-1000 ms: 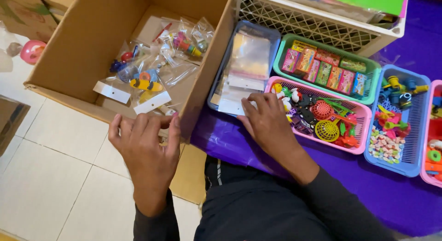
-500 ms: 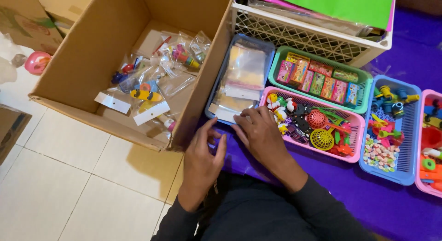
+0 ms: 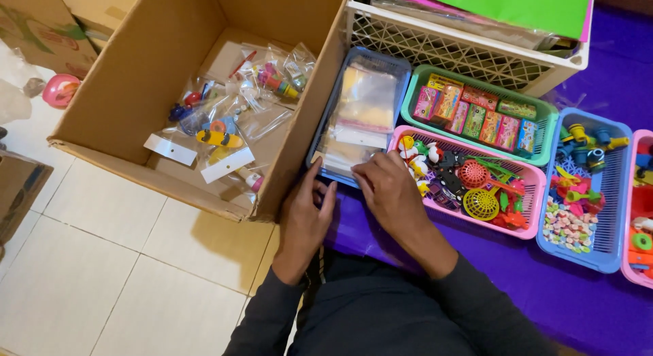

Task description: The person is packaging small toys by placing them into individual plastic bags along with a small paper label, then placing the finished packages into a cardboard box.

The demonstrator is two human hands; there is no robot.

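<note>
Both hands, left hand [image 3: 306, 213] and right hand [image 3: 388, 189], rest with fingers curled at the near edge of the clear plastic bags [image 3: 360, 118] stacked in the blue tray [image 3: 401, 74], beside the large cardboard box [image 3: 122, 91]. Whether either pinches a bag cannot be told. Bags appear light, thin, slippery and limp; take one by its near edge.

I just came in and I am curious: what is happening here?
A person sits at a purple cloth. Both hands, left and right, reach the near edge of a blue tray of clear bags. Beside it stand trays of small toys; a cardboard box on the left holds filled bags.
</note>
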